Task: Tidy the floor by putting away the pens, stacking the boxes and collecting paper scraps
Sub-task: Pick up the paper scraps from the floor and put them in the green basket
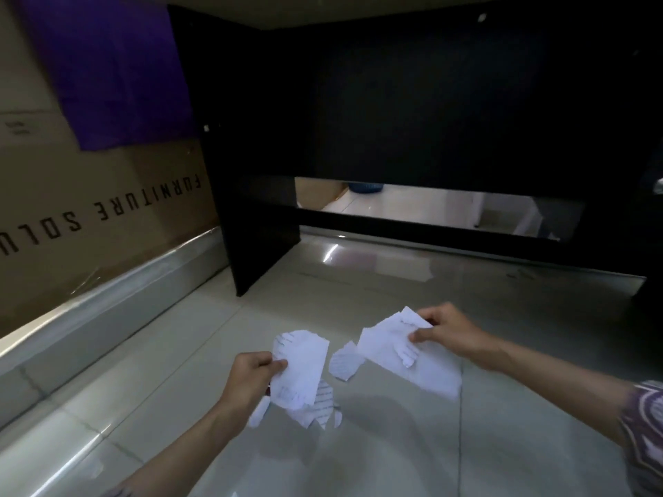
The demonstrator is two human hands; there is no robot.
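We see our left hand (255,371) pinching a torn white lined paper scrap (300,367) above the glossy pale tiled floor (394,453). Our right hand (445,330) pinches a larger torn white sheet (405,353). Smaller lined scraps (324,407) lie on the floor just beneath, before the black table (430,102).

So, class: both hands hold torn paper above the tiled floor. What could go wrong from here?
1. The left hand pinches its paper scraps by one edge only, and loose pieces hang below it; some may drop back onto the floor.
2. The small scrap between the hands looks barely held and could fall.
3. The right hand grips a torn sheet that could tear further.
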